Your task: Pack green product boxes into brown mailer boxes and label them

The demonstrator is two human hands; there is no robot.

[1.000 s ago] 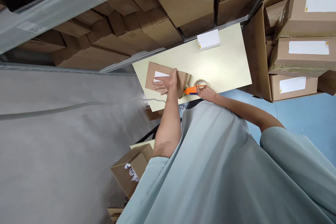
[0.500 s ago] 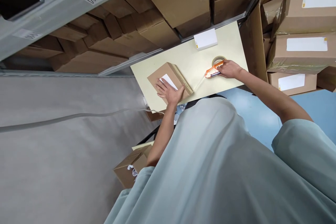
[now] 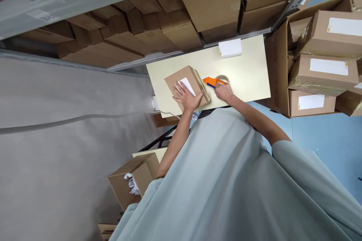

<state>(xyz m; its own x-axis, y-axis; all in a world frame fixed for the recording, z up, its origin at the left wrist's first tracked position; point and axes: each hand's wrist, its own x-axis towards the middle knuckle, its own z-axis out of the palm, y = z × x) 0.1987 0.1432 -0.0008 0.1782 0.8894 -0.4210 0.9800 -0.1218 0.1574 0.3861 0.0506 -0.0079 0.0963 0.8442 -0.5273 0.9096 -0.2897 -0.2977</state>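
A cardboard box (image 3: 177, 77) with a white label (image 3: 187, 85) lies on the pale tabletop (image 3: 249, 67). My left hand (image 3: 186, 98) rests on its top with the fingers spread, partly over the label. Clear tape shows along the box's right side. My right hand (image 3: 224, 92) is closed around an orange tape dispenser (image 3: 210, 81) that carries a roll of tape (image 3: 223, 78). The dispenser's tip is close to the box's right side; whether it touches, I cannot tell.
A white pad of labels (image 3: 230, 48) lies at the table's far edge. Behind stands a shelf with cardboard boxes (image 3: 212, 3). At right, a large carton (image 3: 277, 71) holds several labelled boxes. A box with crumpled paper (image 3: 121, 180) stands lower left, below a cable (image 3: 85, 118).
My right hand has brought the tape dispenser leftward to the box; the stretch of tape between them is no longer visible. My left hand stays on the box. The view has shifted slightly.
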